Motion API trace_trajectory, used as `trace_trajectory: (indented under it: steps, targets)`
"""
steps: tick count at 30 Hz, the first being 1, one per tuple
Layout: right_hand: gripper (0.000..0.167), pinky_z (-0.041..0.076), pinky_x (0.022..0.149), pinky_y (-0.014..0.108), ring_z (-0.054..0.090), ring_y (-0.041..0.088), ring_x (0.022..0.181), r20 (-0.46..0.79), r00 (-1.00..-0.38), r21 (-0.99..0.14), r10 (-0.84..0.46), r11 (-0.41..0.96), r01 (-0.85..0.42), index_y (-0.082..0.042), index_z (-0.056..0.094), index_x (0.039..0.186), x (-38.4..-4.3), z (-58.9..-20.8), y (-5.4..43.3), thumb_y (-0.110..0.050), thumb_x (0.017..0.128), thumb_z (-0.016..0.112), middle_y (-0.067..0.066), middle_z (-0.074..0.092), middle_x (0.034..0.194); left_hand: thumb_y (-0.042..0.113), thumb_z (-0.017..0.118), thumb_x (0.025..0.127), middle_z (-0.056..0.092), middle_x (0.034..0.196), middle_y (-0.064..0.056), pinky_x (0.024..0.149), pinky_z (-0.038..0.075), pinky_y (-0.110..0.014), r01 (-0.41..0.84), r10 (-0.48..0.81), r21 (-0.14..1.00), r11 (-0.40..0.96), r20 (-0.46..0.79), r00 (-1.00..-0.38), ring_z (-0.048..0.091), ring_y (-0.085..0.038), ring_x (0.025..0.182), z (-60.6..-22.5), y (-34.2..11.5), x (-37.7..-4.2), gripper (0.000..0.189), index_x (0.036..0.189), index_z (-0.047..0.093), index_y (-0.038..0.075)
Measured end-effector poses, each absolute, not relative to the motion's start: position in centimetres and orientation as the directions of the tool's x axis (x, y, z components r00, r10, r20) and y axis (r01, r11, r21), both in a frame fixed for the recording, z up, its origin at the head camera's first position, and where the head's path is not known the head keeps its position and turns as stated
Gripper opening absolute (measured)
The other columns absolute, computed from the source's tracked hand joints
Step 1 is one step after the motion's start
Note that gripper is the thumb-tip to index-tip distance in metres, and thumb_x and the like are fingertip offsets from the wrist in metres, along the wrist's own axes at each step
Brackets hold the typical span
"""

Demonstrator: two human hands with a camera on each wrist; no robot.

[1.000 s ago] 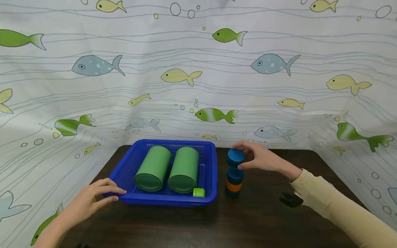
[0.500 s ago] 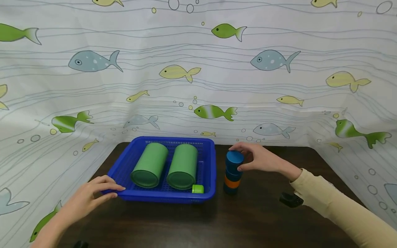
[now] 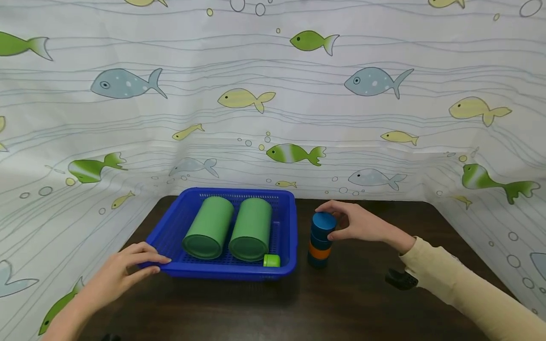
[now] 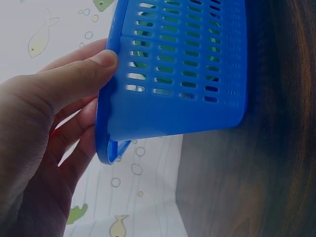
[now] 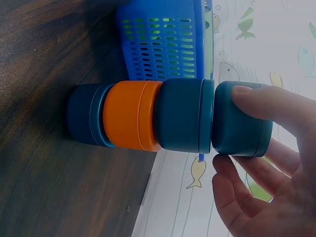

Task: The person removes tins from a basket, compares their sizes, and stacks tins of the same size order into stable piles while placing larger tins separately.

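Four stacked jars (image 5: 180,116) stand beside the basket (image 3: 226,270), right hand (image 3: 360,222) pinching the topmost jar (image 5: 242,128), left hand (image 3: 125,270) the basket's rim (image 4: 102,131), apparently for steadiness.

No text, label, brand, number or sign could be read on the stack of three dark blue and one orange round containers (image 3: 321,242), the two pale green cylindrical cans (image 3: 209,225), the blue perforated plastic basket (image 3: 226,268) or the white fish-printed sheet (image 3: 273,121) behind.

A blue basket (image 3: 222,269) hides the foot of a lime-green piece (image 3: 271,260) — and at the head view's edges, a cream sleeve (image 3: 460,286) and an unidentifiable dark object (image 3: 112,337) are cut off.
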State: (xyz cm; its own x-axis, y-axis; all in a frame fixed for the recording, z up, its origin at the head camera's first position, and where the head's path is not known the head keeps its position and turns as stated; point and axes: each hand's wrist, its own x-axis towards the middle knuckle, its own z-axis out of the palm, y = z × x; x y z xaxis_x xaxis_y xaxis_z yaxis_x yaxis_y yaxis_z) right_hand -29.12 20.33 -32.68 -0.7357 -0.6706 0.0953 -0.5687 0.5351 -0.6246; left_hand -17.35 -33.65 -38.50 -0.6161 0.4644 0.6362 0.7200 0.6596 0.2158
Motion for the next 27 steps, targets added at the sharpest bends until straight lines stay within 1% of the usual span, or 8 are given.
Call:
trace_trajectory:
  steps: [5, 12, 17, 22, 25, 27]
  targets:
    - [0.06, 0.057, 0.085, 0.033, 0.066, 0.02, 0.103, 0.085, -0.73, -0.648, -0.678, 0.519, -0.557, -0.021, 0.051, 0.137, -29.2, -32.5, 20.3, -0.027, 0.084, 0.079, 0.006, 0.065, 0.124, -0.013, 0.082, 0.061, 0.062, 0.092, 0.012, 0.072, 0.04, -0.008, 0.732, 0.471, 0.213, 0.647, 0.643, -0.604, 0.053, 0.004, 0.085, -38.4, -33.7, -17.4, 0.054, 0.103, 0.076, 0.021]
    - [0.06, 0.057, 0.084, 0.027, 0.068, 0.018, 0.1, 0.08, -0.732, -0.655, -0.677, 0.517, -0.55, -0.022, 0.05, 0.137, -29.2, -32.5, 20.4, -0.025, 0.084, 0.079, 0.008, 0.064, 0.126, -0.012, 0.082, 0.062, 0.062, 0.093, 0.013, 0.073, 0.039, -0.007, 0.724, 0.466, 0.217, 0.654, 0.639, -0.612, 0.053, 0.003, 0.086, -38.4, -33.7, -17.6, 0.053, 0.103, 0.076, 0.022]
    - [0.062, 0.057, 0.087, 0.033, 0.067, 0.021, 0.104, 0.082, -0.723, -0.663, -0.686, 0.504, -0.554, -0.018, 0.049, 0.138, -29.3, -32.6, 20.6, -0.024, 0.084, 0.079, 0.009, 0.063, 0.128, -0.011, 0.083, 0.063, 0.062, 0.093, 0.014, 0.074, 0.039, -0.007, 0.71, 0.46, 0.22, 0.669, 0.629, -0.627, 0.053, 0.003, 0.087, -38.3, -33.6, -17.6, 0.052, 0.103, 0.076, 0.023]
    - [0.066, 0.058, 0.087, 0.036, 0.066, 0.023, 0.106, 0.061, -0.714, -0.667, -0.698, 0.504, -0.549, -0.018, 0.047, 0.14, -29.4, -32.5, 20.5, -0.027, 0.084, 0.08, 0.011, 0.062, 0.129, -0.011, 0.082, 0.063, 0.062, 0.092, 0.014, 0.073, 0.039, -0.007, 0.712, 0.465, 0.22, 0.667, 0.624, -0.628, 0.053, 0.002, 0.086, -38.4, -33.5, -17.5, 0.053, 0.103, 0.076, 0.023]
    - [0.068, 0.056, 0.092, 0.039, 0.062, 0.025, 0.115, 0.061, -0.712, -0.665, -0.7, 0.503, -0.552, -0.019, 0.045, 0.142, -29.4, -32.1, 20.3, -0.03, 0.084, 0.08, 0.01, 0.059, 0.135, -0.012, 0.082, 0.062, 0.062, 0.092, 0.013, 0.073, 0.039, -0.007, 0.718, 0.465, 0.223, 0.66, 0.629, -0.623, 0.053, 0.002, 0.086, -38.5, -33.6, -17.5, 0.053, 0.103, 0.076, 0.022]
    - [0.067, 0.053, 0.097, 0.043, 0.059, 0.027, 0.122, 0.074, -0.72, -0.65, -0.69, 0.514, -0.56, -0.019, 0.045, 0.142, -29.3, -31.7, 20.1, -0.031, 0.085, 0.078, 0.007, 0.057, 0.139, -0.012, 0.082, 0.062, 0.062, 0.093, 0.013, 0.074, 0.039, -0.007, 0.718, 0.464, 0.225, 0.658, 0.63, -0.623, 0.052, 0.003, 0.087, -38.5, -33.6, -17.5, 0.053, 0.103, 0.076, 0.022]
